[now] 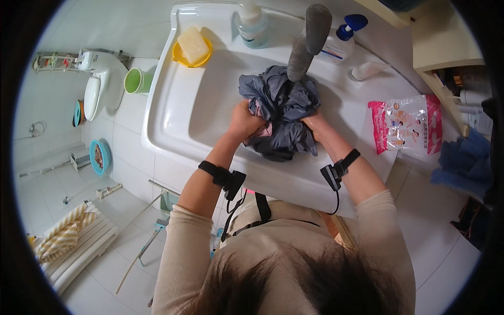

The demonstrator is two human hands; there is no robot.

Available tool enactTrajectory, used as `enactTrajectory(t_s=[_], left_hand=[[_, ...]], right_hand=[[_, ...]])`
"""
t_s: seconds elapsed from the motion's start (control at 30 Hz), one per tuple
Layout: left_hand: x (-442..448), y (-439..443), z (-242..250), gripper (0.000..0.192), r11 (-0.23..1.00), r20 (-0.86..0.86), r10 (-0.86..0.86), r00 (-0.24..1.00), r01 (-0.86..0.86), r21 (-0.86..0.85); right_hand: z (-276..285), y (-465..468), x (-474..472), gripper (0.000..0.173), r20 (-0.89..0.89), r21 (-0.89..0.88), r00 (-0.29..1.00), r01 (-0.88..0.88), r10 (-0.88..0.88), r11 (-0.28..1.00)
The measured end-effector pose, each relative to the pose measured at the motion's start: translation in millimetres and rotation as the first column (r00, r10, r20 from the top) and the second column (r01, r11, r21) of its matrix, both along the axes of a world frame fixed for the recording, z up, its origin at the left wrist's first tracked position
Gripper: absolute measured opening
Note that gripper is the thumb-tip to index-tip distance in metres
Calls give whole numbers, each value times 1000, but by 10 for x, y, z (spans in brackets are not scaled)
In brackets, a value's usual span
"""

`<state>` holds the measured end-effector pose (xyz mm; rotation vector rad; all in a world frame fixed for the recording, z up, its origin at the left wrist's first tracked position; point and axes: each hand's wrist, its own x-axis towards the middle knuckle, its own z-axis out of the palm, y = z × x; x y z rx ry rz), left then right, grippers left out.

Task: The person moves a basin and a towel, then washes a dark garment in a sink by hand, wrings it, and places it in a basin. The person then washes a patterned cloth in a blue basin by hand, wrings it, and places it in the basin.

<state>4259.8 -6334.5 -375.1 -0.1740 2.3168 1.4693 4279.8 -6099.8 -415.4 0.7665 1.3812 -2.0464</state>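
Note:
A bunched dark grey cloth garment point(287, 98) with pink parts lies in the white sink basin point(212, 106), under the grey faucet point(301, 51). My left hand point(247, 122) grips its left side, close to the pink fabric. On the opposite side, my right hand point(313, 124) holds the grey fabric, its fingertips partly hidden by the folds. Both wrists wear black straps with small devices. A bar of soap point(193, 44) rests on a yellow dish point(181, 59) at the sink's upper left corner.
Behind the basin stand a clear pump bottle point(252, 29), a white bottle with a blue pump point(336, 47) and a white tube point(368, 71). A washing powder bag point(407, 124) lies on the right ledge. Blue cloth point(464, 161) hangs at far right.

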Motion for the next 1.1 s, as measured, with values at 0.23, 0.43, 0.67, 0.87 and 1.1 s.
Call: enactTrajectory(t_s=[0.23,0.43,0.67,0.87,1.1], left_hand=[[346,-237,164,31,992,-181,80,980,-61,108],[480,-642,323,31,995,-170,99,980,-99,8],[679,-981,527,31,983,-241,182,953,-184,15],[725,-1135,698,32,982,-215,178,960,-188,-31],[770,-1105,935,36,988,-387,129,913,-153,-31]], right_hand=[[244,-103,201,67,-274,408,908,-187,316,893],[416,-408,290,51,-785,597,249,63,567,800],[619,-810,353,43,-769,406,453,-198,451,892],[821,-969,287,49,-764,427,426,-228,484,875],[1054,-979,270,57,-706,590,380,-151,597,793]])
